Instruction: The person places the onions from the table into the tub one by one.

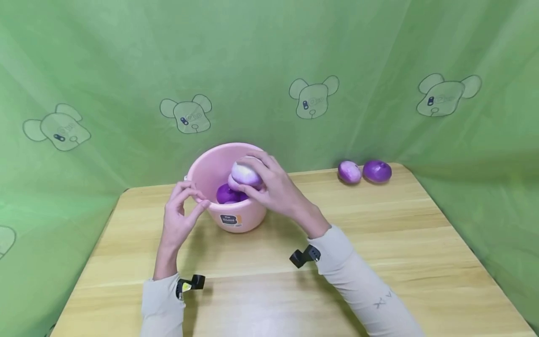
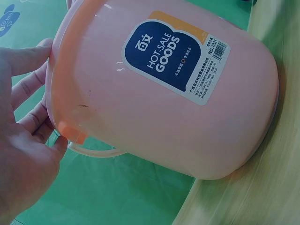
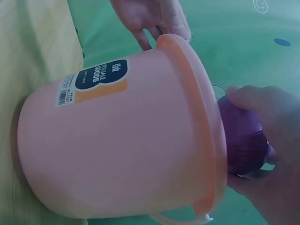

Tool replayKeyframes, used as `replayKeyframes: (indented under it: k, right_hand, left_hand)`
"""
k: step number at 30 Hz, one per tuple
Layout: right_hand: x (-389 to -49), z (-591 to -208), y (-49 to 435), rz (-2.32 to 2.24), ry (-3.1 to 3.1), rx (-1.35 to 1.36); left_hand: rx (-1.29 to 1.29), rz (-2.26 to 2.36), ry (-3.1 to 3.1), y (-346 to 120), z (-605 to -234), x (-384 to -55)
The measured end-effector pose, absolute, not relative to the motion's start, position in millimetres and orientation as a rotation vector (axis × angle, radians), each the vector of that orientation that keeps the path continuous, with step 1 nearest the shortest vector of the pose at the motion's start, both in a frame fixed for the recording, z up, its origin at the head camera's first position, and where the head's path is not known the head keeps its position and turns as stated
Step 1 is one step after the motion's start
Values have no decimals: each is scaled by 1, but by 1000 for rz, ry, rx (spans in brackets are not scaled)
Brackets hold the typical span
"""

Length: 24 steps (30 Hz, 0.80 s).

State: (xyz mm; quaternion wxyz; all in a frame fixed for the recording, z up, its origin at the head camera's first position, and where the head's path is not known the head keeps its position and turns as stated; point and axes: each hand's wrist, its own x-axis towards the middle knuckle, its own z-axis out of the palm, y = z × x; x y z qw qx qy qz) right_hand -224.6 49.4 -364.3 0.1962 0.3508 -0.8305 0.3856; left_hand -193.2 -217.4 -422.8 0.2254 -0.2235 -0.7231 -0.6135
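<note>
A pink plastic bucket (image 1: pixel 251 219) stands upright near the table's back edge, its label facing me. My left hand (image 1: pixel 178 219) pinches the bucket's rim at the left, thumb outside and fingertips over the edge, as the left wrist view also shows. Between the thumb and fingers of my right hand (image 1: pixel 278 187) is a red onion (image 1: pixel 247 174), pale on top and purple below, held at the bucket's mouth. In the right wrist view this onion (image 3: pixel 241 136) shows purple beyond the rim. Other red onions (image 1: pixel 226 193) lie inside the bucket, partly hidden by the front rim.
Two more red onions, one streaked with white (image 1: pixel 349 172) and one deep purple (image 1: pixel 377 171), sit side by side at the back right of the wooden table (image 1: pixel 379 224). A green curtain (image 1: pixel 252 56) with drawn animal faces hangs around the table.
</note>
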Motion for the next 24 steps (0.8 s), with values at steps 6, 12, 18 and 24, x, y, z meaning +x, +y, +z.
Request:
replayKeyframes:
  k: [6, 12, 18, 24]
  right_hand:
    - [-227, -364, 46, 1028, -2331, 1032]
    - [-228, -369, 45, 1010, -2319, 1090]
    - [-227, -370, 41, 1061, -2322, 1123]
    - [-225, -374, 39, 1084, -2354, 1108]
  left_hand:
    - [-625, -1705, -1973, -216, -418, -196]
    - [-609, -1715, -1984, -215, -419, -193]
    - [-606, -1706, -1982, -216, -419, -192]
    - [-600, -1710, -1995, -218, -420, -192]
